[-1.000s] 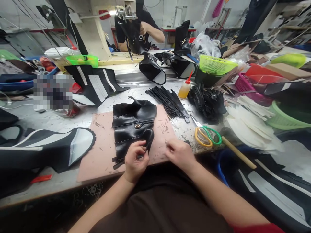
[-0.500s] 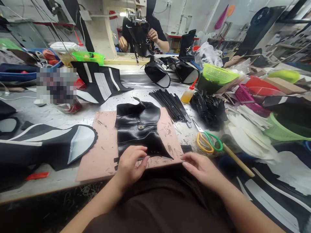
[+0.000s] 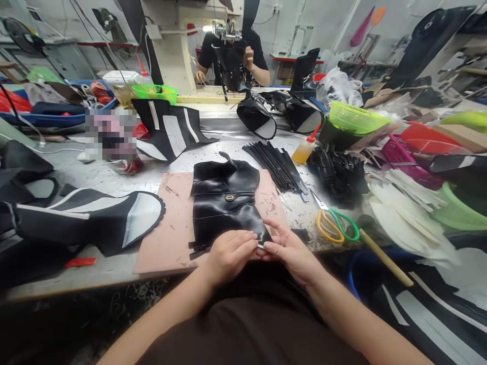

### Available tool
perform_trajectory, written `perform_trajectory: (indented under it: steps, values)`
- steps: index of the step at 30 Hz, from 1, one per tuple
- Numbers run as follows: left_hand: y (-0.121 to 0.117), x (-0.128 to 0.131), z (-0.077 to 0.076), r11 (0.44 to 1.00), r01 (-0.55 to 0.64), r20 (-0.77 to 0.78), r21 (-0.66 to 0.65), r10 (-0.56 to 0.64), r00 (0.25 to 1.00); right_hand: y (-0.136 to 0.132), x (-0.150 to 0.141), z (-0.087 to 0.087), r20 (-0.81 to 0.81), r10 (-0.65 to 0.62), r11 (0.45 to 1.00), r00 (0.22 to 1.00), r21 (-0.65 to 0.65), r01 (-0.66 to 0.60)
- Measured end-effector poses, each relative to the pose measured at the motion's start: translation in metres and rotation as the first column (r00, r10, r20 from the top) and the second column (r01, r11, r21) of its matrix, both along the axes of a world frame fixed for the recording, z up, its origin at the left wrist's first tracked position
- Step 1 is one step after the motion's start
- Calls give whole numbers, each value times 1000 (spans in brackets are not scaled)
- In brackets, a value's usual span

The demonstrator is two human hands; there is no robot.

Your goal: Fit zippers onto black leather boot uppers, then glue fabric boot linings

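Note:
A black leather boot piece (image 3: 224, 203) with a small brass fitting lies on a pink work board (image 3: 163, 238) at the table's near edge. My left hand (image 3: 228, 256) rests on its near edge, fingers curled and pinching the hem. My right hand (image 3: 289, 251) meets it from the right, thumb and fingers pinching the same lower right corner of the leather. Both hands touch at the fingertips.
Scissors with yellow and green handles (image 3: 335, 223) and a wooden-handled tool (image 3: 384, 256) lie to the right. Black strips (image 3: 277, 162), a glue bottle (image 3: 306, 147), baskets and boot uppers (image 3: 91, 218) crowd the table. Another person works at a sewing machine (image 3: 228, 35) across it.
The folded leather flap was spread flat, then my right hand came in from the right and joined my left at the piece's near corner. The camera view shifted slightly.

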State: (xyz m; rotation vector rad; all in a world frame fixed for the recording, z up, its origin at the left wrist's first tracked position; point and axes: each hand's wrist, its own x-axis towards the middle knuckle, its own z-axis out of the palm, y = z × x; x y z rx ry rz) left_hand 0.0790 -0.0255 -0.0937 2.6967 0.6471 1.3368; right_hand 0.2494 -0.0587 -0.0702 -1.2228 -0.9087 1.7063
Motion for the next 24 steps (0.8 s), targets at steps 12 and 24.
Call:
perform_trajectory:
  steps: [12,24]
  values:
    - [-10,6,4,999,-24,27,-33,25,999,-15,1,8,711,-461,524,531,701,-484]
    - [-14,11,9,999,-36,5,-15,36,999,-8,5,1,721,-367,528,588,682,-506]
